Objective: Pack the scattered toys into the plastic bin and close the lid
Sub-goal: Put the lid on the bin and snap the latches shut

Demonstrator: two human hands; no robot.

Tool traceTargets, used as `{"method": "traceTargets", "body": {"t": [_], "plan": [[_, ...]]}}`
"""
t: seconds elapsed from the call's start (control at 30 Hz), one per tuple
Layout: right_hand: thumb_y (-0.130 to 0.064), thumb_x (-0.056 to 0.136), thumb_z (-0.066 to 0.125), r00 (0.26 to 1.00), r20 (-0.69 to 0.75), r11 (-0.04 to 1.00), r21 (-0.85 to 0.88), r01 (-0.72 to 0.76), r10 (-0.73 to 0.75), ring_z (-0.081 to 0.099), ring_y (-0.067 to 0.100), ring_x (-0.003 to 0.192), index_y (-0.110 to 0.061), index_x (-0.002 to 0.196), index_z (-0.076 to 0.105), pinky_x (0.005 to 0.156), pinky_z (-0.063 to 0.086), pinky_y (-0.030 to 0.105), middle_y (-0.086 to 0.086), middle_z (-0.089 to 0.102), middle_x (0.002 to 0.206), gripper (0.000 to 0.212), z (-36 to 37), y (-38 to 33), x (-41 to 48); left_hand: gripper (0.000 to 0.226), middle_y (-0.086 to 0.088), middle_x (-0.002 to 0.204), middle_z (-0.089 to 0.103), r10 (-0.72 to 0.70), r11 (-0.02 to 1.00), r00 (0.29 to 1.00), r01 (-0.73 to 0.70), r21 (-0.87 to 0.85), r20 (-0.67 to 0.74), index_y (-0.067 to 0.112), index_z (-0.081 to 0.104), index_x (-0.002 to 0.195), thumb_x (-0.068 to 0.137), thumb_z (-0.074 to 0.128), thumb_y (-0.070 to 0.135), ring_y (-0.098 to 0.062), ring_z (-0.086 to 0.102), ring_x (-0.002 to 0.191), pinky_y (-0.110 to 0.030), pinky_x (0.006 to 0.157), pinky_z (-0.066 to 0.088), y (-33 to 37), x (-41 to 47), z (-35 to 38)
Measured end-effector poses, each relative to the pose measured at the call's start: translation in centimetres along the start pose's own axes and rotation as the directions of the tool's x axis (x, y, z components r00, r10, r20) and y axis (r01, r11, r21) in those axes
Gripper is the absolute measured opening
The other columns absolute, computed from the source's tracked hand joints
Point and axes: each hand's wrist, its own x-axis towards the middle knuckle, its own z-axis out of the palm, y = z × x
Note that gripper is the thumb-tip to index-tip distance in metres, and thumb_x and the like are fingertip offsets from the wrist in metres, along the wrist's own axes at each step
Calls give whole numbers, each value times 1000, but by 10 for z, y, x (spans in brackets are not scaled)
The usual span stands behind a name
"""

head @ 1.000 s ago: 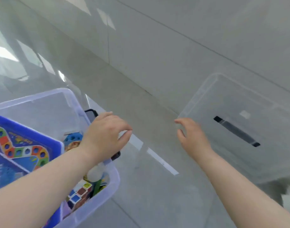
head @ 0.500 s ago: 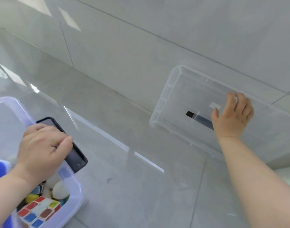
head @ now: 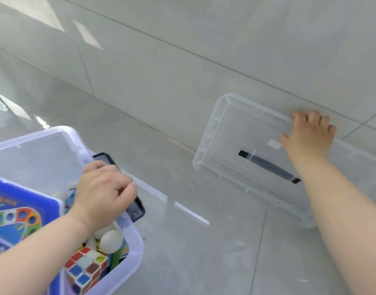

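The clear plastic bin (head: pixel 61 133) stands at the lower left, filled with toys: a blue game board (head: pixel 16 209), a puzzle cube (head: pixel 87 267) and white balls (head: pixel 111 241). My left hand (head: pixel 104 192) grips the black latch handle (head: pixel 136 209) on the bin's right end. The transparent lid (head: pixel 231 135) leans against the wall at the right, a black strip (head: pixel 268 166) across it. My right hand (head: pixel 308 135) curls its fingers over the lid's top edge.
Grey floor tiles stretch between the bin and the lid. A tiled wall rises right behind the lid.
My right hand has moved up from the lid's middle to its top edge and hooked over it. My left hand has stayed on the black handle. The view shifted slightly.
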Motion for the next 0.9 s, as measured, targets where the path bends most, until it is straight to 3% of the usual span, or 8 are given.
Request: {"method": "traceTargets", "body": {"t": [0.1, 0.2, 0.33, 0.4, 0.5, 0.63, 0.77, 0.9], "plan": [[-16, 83, 61, 980, 198, 998, -45, 35, -25, 35, 36, 119, 0, 118, 50, 93, 33, 39, 25, 42, 126, 40, -21, -5, 5, 33, -3, 33, 44, 80, 997, 996, -79, -25, 40, 22, 29, 39, 72, 36, 24, -19, 46, 41, -27, 63, 24, 6, 6, 0], [-17, 85, 57, 931, 359, 998, 20, 60, -64, 45, 30, 93, -7, 95, 46, 75, 36, 34, 23, 52, 116, 17, -38, -12, -16, 38, 0, 42, 56, 69, 994, 984, -54, -94, 167, 16, 50, 42, 74, 33, 26, -16, 58, 49, -26, 66, 25, 4, 7, -1], [-24, 91, 49, 954, 266, 989, -3, 145, -139, 51, 33, 81, -9, 92, 42, 66, 31, 31, 23, 63, 104, 16, -48, -20, -63, 46, 12, 88, 69, 10, 950, 991, 32, -310, 134, 20, 71, 90, 86, 28, 33, -10, 59, 88, -18, 79, 24, 8, 3, -15], [-21, 93, 48, 982, 137, 991, 52, 122, -129, 58, 42, 91, -3, 106, 50, 67, 33, 35, 27, 63, 103, 22, -58, -30, -83, 33, 16, 98, 59, -232, 736, 939, 340, -586, 253, 18, 63, 107, 97, 32, 23, -5, 51, 95, -15, 88, 30, 10, 5, -29], [-8, 86, 60, 976, -147, 955, 228, 190, -159, 63, 47, 74, 4, 99, 58, 61, 42, 38, 33, 65, 82, 18, -77, -53, -106, 24, 0, 103, 59, -512, 173, 767, 534, -827, 388, 17, 51, 109, 99, 29, 20, -8, 58, 81, -27, 81, 49, 0, 19, -57], [2, 51, 63, 769, -489, 846, 108, 523, -413, 55, 27, 36, -9, 71, 59, 35, 35, 20, 8, 59, 48, 23, -89, -89, -143, 61, -11, 119, 58, -421, -253, 622, 618, -744, 660, 10, 40, 132, 92, 31, 55, -20, 67, 84, -29, 54, 59, -28, 29, -100], [5, 80, 29, 599, -583, 655, 147, 741, -548, 66, 17, 54, -15, 81, 46, 53, 30, 26, -2, 75, 75, 27, -90, -133, -178, 45, -7, 59, 72, -352, -298, 555, 696, -653, 753, 11, 70, 76, 92, 42, 42, -17, 66, 43, -21, 33, 48, -44, 9, -142], [-28, 71, 53, 475, -398, 412, 236, 880, -785, 65, 18, 90, -16, 102, 46, 73, 41, 23, 6, 64, 118, 34, -84, -160, -203, 20, -3, 55, 70, -522, -205, 582, 624, -754, 623, 10, 53, 103, 89, 42, 1, -15, 65, 42, -23, 37, 51, -74, -30, -166]]}}
